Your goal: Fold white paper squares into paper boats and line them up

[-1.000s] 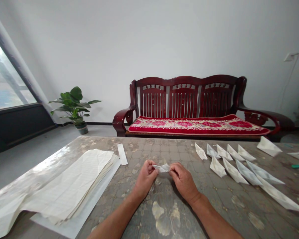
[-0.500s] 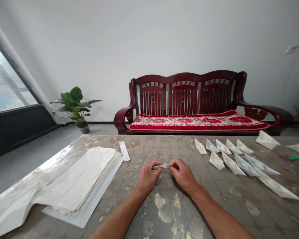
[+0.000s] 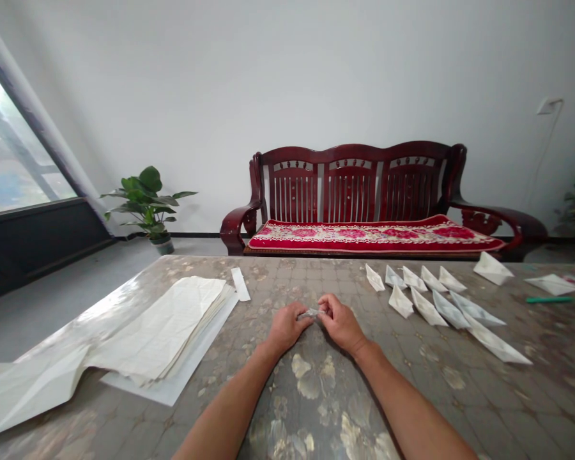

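Between my two hands is a small folded piece of paper (image 3: 311, 312), mostly covered by the fingers. My left hand (image 3: 286, 329) pinches its left end with thumb and fingers. At the other end, my right hand (image 3: 341, 324) grips it, fingers curled. Both hands are just above the patterned tabletop (image 3: 287, 409), near its middle. To the right stand several folded paper boats (image 3: 429, 306) in two rough rows, white and pale grey. A stack of paper sheets (image 3: 158, 332) lies on the left, its top sheets creased.
A narrow paper strip (image 3: 240, 284) lies beyond the stack. On the far right are a larger paper boat (image 3: 492, 269), another folded paper (image 3: 552, 284) and a green pen-like stick (image 3: 549, 299). Past the table stands a dark red wooden bench (image 3: 349, 185); a potted plant (image 3: 148, 204) is at left.
The view has shifted slightly, so the boats appear further left. My right hand's fingers have lifted and curled a little at the paper's right end; both hands still hold it.
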The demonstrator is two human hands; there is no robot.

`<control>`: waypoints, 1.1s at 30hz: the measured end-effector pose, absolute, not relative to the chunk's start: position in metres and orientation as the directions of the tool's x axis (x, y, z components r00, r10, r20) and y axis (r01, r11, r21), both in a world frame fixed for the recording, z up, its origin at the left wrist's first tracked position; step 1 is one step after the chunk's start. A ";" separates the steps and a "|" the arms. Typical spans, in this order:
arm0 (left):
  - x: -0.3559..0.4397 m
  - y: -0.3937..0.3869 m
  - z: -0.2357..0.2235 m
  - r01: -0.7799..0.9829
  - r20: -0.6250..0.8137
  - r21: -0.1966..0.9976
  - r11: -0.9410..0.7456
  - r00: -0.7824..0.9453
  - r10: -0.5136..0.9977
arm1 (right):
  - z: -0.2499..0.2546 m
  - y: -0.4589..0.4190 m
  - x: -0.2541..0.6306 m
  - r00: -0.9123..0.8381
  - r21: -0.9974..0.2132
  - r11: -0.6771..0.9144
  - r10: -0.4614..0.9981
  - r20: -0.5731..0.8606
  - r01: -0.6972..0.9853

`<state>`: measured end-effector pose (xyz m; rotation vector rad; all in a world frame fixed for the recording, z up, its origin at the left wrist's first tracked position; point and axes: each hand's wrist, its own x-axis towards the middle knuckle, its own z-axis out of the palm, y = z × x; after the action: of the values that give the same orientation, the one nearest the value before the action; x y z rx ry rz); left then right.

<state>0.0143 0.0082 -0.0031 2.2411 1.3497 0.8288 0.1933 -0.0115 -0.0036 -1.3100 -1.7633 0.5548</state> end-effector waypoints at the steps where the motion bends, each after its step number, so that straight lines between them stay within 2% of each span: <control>1: 0.014 0.007 -0.002 0.670 0.279 0.588 -0.453 0.357 0.891 | -0.005 -0.009 0.193 -0.108 -0.770 0.342 0.934 0.340 0.539; 6: 0.014 0.000 0.005 0.699 0.288 0.544 -0.464 0.363 0.886 | -0.011 0.004 0.193 -0.186 -0.827 0.275 0.960 0.209 0.490; 11: 0.015 -0.004 0.006 0.668 0.353 0.533 -0.520 0.383 0.854 | -0.016 0.001 0.196 -0.211 -0.863 0.282 0.955 0.210 0.419; 18: 0.018 -0.008 0.003 0.633 0.377 0.547 -0.549 0.399 0.836 | -0.023 -0.023 0.212 0.016 -0.932 0.257 0.963 0.270 0.257; 25: 0.019 -0.012 0.005 0.565 0.358 0.613 -0.552 0.425 0.832 | -0.014 -0.031 0.215 -0.020 -0.845 0.382 0.914 0.404 0.375; 33: 0.018 -0.016 0.002 0.455 0.354 0.688 -0.565 0.469 0.809 | -0.003 -0.044 0.211 -0.115 -0.753 0.410 0.903 0.414 0.515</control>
<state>0.0177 -0.0157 0.0021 2.2114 1.0486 0.9208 0.2113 -0.0440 -0.0026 -1.2324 -1.7702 0.5446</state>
